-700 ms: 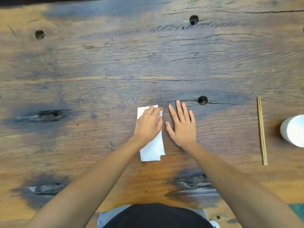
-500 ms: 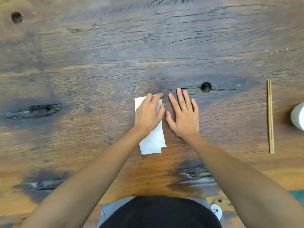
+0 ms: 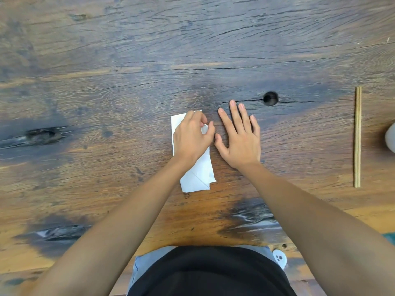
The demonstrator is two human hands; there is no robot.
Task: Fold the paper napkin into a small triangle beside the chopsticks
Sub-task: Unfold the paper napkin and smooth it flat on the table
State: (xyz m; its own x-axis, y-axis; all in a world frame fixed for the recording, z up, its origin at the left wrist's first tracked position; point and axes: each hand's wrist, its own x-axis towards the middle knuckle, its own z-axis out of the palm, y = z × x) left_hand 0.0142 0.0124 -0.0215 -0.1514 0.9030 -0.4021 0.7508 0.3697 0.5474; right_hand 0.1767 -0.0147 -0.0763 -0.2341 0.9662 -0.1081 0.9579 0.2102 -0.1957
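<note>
A white paper napkin [image 3: 197, 178], folded into a narrow strip with a diagonal crease near its lower end, lies on the wooden table [image 3: 128, 60] in the middle of the view. My left hand [image 3: 191, 138] rests on its upper half, thumb and fingers curled and pinching the napkin's top right corner. My right hand [image 3: 240, 137] lies flat on the wood just to the right of the napkin, fingers spread, holding nothing. A pair of pale chopsticks [image 3: 358, 136] lies straight and lengthwise far to the right.
A white rounded object [image 3: 390, 137] sits cut off at the right edge, past the chopsticks. A dark knot hole [image 3: 270, 98] lies just beyond my right fingertips. The table's near edge runs along my body at the bottom.
My left fingers have curled from lying flat to pinching the napkin's top right corner, lifting it slightly. The right hand stays flat. The camera view has tipped down and shifted.
</note>
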